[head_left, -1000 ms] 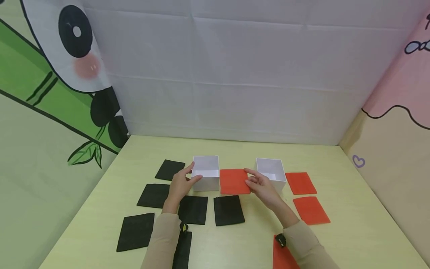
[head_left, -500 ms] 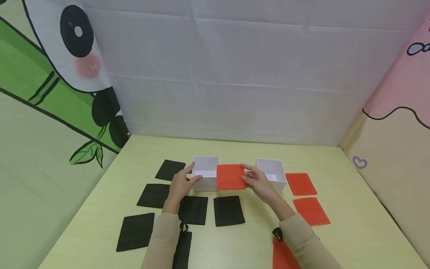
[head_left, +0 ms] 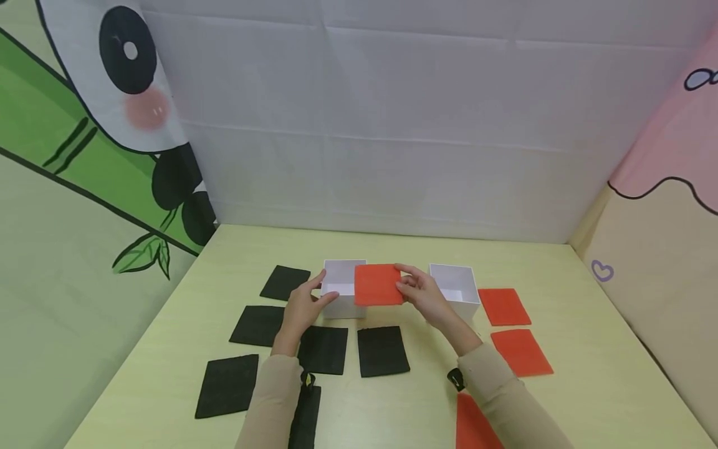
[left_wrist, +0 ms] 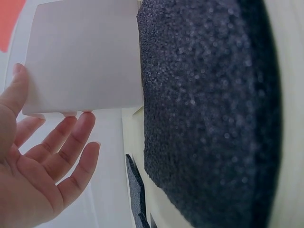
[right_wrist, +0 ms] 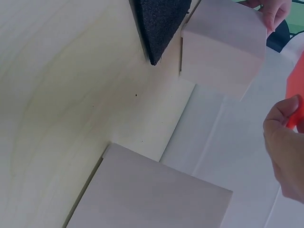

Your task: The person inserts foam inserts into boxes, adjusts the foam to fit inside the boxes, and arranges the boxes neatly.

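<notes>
My right hand (head_left: 427, 298) pinches a thin orange-red square sheet (head_left: 377, 285) by its right edge, thumb in front. The sheet is held up over the right part of a white open-topped box (head_left: 342, 307), hiding some of its rim. At that box's left side, my left hand (head_left: 300, 310) holds it, with the thumb (left_wrist: 15, 88) at the near edge and the fingers against the side wall. In the right wrist view, only a corner of the orange-red sheet (right_wrist: 295, 88) shows in the fingers.
A second white box (head_left: 467, 310) stands to the right. Several black foam squares (head_left: 227, 386) lie at the left and front, one of them (head_left: 384, 352) before the boxes. More orange-red squares (head_left: 503, 307) lie at the right, one (head_left: 471, 424) partly under the right sleeve.
My right hand has raised the orange-red sheet and moved it left, from beside the left box to over its right part. The left hand has stayed at the box.
</notes>
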{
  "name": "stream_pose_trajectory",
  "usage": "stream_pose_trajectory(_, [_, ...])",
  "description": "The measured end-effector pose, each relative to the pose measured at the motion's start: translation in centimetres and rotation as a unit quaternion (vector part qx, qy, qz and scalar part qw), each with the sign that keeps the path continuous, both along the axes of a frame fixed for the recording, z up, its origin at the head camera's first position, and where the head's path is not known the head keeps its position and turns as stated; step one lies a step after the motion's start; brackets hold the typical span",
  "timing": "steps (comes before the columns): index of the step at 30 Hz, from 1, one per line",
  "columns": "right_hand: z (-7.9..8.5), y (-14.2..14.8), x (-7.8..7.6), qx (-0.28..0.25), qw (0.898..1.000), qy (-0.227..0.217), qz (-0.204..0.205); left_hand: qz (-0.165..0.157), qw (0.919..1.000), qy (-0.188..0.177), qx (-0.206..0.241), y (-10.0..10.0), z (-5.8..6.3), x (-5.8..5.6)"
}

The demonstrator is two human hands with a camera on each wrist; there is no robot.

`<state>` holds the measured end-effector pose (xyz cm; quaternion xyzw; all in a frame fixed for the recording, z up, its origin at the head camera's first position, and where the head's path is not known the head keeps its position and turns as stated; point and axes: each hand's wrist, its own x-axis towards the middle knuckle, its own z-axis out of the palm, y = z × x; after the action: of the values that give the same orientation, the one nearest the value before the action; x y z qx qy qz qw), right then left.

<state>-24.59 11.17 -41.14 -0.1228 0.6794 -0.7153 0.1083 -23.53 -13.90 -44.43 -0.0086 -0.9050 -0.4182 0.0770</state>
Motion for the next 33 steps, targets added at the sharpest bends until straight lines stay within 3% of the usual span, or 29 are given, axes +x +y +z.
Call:
stream_pose_trajectory(17, [1.6,-2.3,-1.9,0.028,0.999,0.029,0.004,0.004,0.9999,-0.011,0.0,-0.1,0.2,0.0])
stream_pose_trajectory(27, [3.4,-4.4,-3.0,0.045,0.998,0.041,-0.034,0.003,0.9998,-0.014,0.01,0.0,0.1,0.0])
stream_pose_trajectory(33, [3.6,-5.6,-3.7,0.074,0.996,0.045,-0.038,0.002,0.9998,-0.011,0.013,-0.1,0.1,-0.1])
